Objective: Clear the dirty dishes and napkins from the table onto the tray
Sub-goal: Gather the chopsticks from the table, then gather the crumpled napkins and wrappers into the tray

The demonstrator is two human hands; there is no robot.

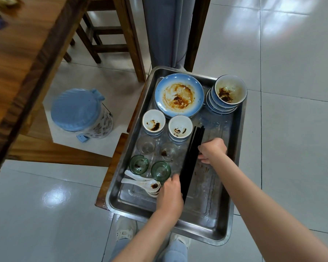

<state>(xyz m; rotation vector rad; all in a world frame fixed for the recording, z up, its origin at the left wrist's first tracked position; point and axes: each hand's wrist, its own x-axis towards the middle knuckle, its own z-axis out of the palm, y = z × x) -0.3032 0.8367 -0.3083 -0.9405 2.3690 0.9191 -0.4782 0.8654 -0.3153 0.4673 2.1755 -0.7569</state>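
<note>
A steel tray [206, 222] rests on a wooden stool. It holds a stained blue plate [179, 95], a stack of blue bowls [228, 93], two small white bowls [153, 121] [180, 127], two clear glasses [145, 145] [168, 152], two green glasses [139, 164] [161, 170] and white spoons [140, 181]. A bundle of black chopsticks [192, 157] lies along the tray's middle. My left hand [171, 193] holds the chopsticks' near end. My right hand [212, 149] grips them further up, fingers curled.
The wooden table [17, 63] runs along the left, with wooden chairs [106, 35] behind it. A bin with a blue lid [80, 112] stands on the tiled floor left of the tray. A person's grey trouser legs [167, 31] stand past the tray's far end.
</note>
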